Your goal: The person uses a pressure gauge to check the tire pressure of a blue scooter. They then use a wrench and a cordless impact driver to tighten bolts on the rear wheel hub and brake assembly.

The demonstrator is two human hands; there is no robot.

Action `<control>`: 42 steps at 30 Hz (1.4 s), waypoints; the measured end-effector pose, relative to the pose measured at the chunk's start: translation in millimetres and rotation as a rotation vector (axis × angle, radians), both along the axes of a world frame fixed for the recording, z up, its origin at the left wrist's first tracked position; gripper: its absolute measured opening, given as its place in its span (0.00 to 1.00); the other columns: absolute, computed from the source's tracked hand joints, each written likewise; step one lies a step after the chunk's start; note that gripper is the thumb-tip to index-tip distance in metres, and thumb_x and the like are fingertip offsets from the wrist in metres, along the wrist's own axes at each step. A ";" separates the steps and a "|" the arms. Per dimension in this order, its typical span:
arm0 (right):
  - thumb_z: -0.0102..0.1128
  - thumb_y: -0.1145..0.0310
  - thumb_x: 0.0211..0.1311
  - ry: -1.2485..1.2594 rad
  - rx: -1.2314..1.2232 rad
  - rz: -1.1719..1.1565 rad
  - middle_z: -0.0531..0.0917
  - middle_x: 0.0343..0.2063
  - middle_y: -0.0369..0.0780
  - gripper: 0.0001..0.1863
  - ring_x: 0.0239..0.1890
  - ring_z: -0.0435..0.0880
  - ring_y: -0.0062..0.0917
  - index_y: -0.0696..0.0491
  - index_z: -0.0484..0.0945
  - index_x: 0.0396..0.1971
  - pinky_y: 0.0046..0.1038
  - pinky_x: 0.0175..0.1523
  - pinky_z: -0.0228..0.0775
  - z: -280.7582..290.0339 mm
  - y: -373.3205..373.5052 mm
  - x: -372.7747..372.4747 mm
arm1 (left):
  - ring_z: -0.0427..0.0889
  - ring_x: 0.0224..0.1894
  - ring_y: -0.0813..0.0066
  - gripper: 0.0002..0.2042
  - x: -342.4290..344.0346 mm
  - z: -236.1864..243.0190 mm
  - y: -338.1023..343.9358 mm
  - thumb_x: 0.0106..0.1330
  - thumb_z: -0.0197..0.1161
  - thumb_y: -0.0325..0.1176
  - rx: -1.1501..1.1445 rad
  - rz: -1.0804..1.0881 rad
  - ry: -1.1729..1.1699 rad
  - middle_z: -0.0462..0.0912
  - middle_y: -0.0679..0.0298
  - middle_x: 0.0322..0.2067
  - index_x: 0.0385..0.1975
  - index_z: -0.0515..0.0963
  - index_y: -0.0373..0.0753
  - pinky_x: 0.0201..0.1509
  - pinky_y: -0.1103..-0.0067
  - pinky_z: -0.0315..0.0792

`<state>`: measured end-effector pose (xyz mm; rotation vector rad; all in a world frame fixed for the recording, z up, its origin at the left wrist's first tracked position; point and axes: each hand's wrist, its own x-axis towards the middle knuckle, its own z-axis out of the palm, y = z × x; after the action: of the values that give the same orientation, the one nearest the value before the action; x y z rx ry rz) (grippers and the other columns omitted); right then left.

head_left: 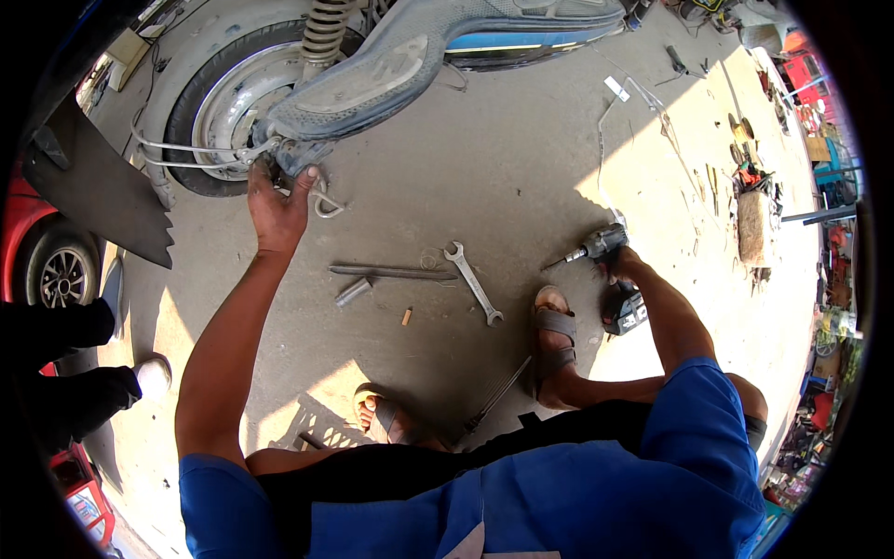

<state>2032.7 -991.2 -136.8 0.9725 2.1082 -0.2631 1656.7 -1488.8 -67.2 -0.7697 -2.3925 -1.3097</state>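
My left hand (277, 212) is raised to the low end of a scooter's footboard (363, 88). Its thumb and fingers close around a dark, dirty part (296, 156) beside the bent metal bars (200, 149); the fingertips are partly hidden behind it. My right hand (628, 266) is wrapped around the grip of a cordless drill (605, 244). A slim bit points left from the drill, and its black battery (624, 309) hangs below. On the concrete between my hands lie an open-ended wrench (473, 282), a long metal bar (391, 272) and a silver socket (354, 292).
A scooter wheel (191, 140) and coil spring (326, 33) stand at the upper left. A long screwdriver (498, 396) lies between my sandalled feet. Someone in dark trousers (84, 405) is at the left, near a red vehicle (33, 214). Tools surround a block (756, 228) at right.
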 end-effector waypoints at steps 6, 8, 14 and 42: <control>0.71 0.80 0.29 0.250 -0.312 -0.166 0.82 0.29 0.42 0.20 0.33 0.81 0.30 0.58 0.79 0.32 0.34 0.37 0.74 26.0 -16.3 -37.2 | 0.76 0.43 0.52 0.31 -0.7 2.6 1.2 0.54 0.73 0.45 0.012 0.045 0.024 0.75 0.46 0.40 0.45 0.70 0.24 0.47 0.67 0.71; 0.68 0.80 0.29 0.297 -0.474 -0.100 0.81 0.29 0.41 0.21 0.32 0.80 0.29 0.57 0.78 0.32 0.32 0.34 0.73 26.5 -12.6 -55.6 | 0.74 0.42 0.47 0.30 -0.3 0.0 1.4 0.52 0.74 0.45 0.028 0.044 0.016 0.74 0.45 0.39 0.43 0.70 0.24 0.46 0.64 0.70; 0.66 0.79 0.28 0.621 -0.924 -0.237 0.78 0.26 0.37 0.22 0.27 0.78 0.25 0.57 0.76 0.33 0.28 0.33 0.71 87.3 -99.1 -144.5 | 0.71 0.42 0.47 0.28 3.8 6.0 0.7 0.52 0.74 0.44 -0.015 0.081 0.066 0.72 0.45 0.38 0.40 0.70 0.26 0.47 0.63 0.69; 0.64 0.80 0.45 1.504 -1.146 -0.470 0.82 0.37 0.36 0.16 0.41 0.79 0.22 0.56 0.80 0.39 0.27 0.47 0.72 94.3 -348.8 -184.2 | 0.71 0.45 0.43 0.29 7.2 12.6 -1.9 0.51 0.74 0.43 -0.035 0.061 0.018 0.71 0.43 0.40 0.42 0.69 0.27 0.50 0.61 0.69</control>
<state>1848.4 -1339.9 -42.5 0.4296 2.0447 -2.7222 1663.8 -1490.6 -54.6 -0.7092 -2.4112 -1.2356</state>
